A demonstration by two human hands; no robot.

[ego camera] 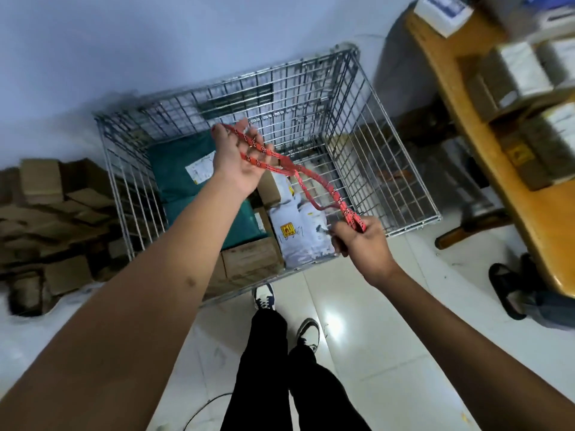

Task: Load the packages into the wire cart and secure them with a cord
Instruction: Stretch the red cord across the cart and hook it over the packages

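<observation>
Holding one red cord [298,178] between them, two hands work above one wire cart [401,169]. The left hand [239,160] is raised with its fingers spread, several turns of the cord wound across them. The right hand [361,244] pinches the doubled strands in curled fingers just over the cart's near rim. Inside the cart lie two teal bags [177,169], one white bag [298,237] with a yellow sticker, and at least two brown boxes [249,262] along the near side; further parcels are too hidden to count. The cart stands on a glossy pale tile floor [373,337] against a pale wall. A heap of cardboard boxes [53,222] lies to the left, and a wooden table [510,181] stacked with boxes stands to the right.
</observation>
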